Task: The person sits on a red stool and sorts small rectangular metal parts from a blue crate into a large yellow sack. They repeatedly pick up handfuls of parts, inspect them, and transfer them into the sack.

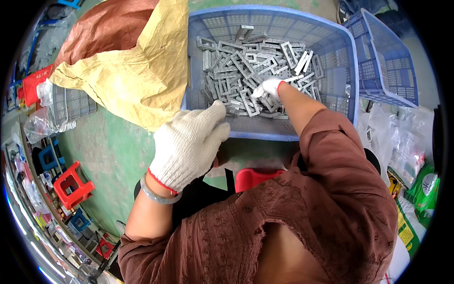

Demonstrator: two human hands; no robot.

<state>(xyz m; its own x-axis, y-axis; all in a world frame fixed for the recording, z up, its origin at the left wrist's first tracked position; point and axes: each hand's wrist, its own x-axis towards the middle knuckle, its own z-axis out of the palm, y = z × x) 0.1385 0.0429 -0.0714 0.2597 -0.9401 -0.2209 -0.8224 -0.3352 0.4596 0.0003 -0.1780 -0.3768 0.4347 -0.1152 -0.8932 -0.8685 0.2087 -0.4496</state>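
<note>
At about nine o'clock a small red plastic stool [72, 185] stands on the green floor [109, 146], and toward eleven o'clock a crumpled yellow and brown paper sack [127, 61] lies slumped against the big blue perforated plastic crate [340, 71]. The left hand [189, 144], in a white knitted cotton glove with a red cuff, rests loosely curled on the crate's near rim at the centre, gripping nothing that shows. Inside the crate, at twelve o'clock, the heap of grey flat rectangular metal frame pieces [250, 66] looks largely untouched, so most of the picking seems still to do. The right hand [268, 87], gloved alike, reaches into that heap and pinches at pieces; whether it has one firmly I cannot tell. At two o'clock a second blue crate [388, 61] leans tilted.
</note>
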